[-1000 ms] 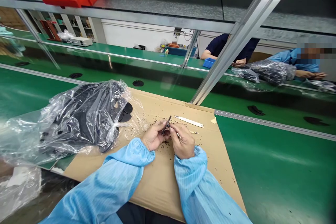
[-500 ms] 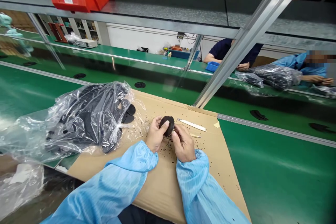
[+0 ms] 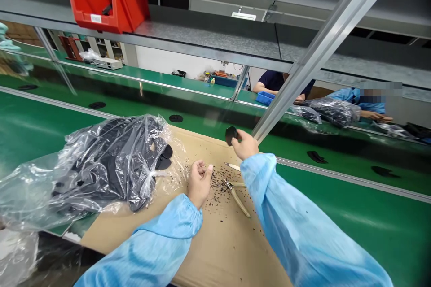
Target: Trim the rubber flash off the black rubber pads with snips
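The right hand (image 3: 245, 145) pinches a small black rubber piece (image 3: 231, 135), which sits up-left of the fingertips, long axis unclear; the left hand (image 3: 199, 184) curls loosely, holding nothing visible.

We count two hands (image 3: 218, 161) and one black molded piece (image 3: 231, 135) between them and the shelf side of the cardboard. Below lie one pair of tan-handled pliers (image 3: 237, 195), one cardboard sheet (image 3: 218, 251) and one clear plastic bag (image 3: 107, 166) of black pieces, too bunched to count. On the green counter (image 3: 336, 206) we count two black strips (image 3: 316, 157). Beyond are two co-workers (image 3: 279, 83), one blue tray (image 3: 264, 98) and one red bin (image 3: 107, 2).
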The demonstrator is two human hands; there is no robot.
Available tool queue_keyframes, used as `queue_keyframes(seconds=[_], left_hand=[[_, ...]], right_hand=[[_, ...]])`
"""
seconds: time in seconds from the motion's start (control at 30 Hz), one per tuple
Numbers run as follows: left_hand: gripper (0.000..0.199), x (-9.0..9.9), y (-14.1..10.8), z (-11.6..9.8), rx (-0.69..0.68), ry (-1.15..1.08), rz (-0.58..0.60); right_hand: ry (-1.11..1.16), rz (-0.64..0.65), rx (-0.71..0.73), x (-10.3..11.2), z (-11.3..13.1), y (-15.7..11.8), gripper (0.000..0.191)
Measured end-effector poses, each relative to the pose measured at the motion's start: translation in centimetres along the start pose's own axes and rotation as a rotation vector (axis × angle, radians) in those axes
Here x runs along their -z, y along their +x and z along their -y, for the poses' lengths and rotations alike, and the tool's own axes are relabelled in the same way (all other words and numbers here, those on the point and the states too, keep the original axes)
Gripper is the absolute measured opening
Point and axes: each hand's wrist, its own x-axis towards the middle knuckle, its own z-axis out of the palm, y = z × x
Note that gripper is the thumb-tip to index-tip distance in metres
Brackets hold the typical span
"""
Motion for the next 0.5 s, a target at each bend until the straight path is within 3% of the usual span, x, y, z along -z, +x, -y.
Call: queue_keyframes(seconds=[0.1,0.27,0.37,0.5], left_hand=[[0.040,0.0,0.0,0.1,0.009,0.026,0.015],[0.042,0.2,0.1,0.1,0.020,-0.001,0.030],[0.044,0.3,-0.1,0.2,0.021,-0.032,0.054],[0.047,0.5,-0.6,0.2,0.032,-0.029,0.079]], right_hand=[[-0.099,0.014,0.099,0.4,0.8,1.6,0.047],[-0.156,0.118,0.288,-2.2,-0.3,-4.4,0.030],[-0.268,0.135,0.282,-2.0,-4.1,-7.2,0.026],[-0.475,0.122,0.075,2.3,-12.2,-7.8,0.027]])
